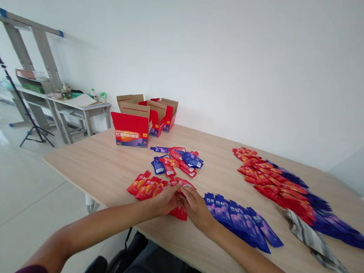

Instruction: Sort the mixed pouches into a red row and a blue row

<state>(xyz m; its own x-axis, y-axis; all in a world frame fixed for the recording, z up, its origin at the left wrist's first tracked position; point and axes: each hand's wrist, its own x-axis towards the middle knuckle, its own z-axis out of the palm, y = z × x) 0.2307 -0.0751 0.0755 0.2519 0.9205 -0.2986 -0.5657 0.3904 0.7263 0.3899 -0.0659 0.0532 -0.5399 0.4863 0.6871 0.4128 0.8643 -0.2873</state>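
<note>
My left hand [170, 199] and my right hand [195, 207] meet over the near part of the table, both closed around red spouted pouches [180, 213]. Red shows above and below my fingers; how many pouches are between them is hidden. Left of my left hand lies a fanned row of red pouches [148, 187] with fruit pictures. To the right of my right hand is an overlapping row of blue pouches [234, 216]. Just beyond my hands, a loose pile mixes red pouches [168, 167] and blue pouches [193, 159].
Open red cartons [130, 130] stand at the table's far left. Long stacks of red pouches [269, 183] and blue pouches [341, 227] spread along the right, beside a striped cloth [314, 239]. A tripod [33, 127] and a side desk [83, 105] stand left on the floor.
</note>
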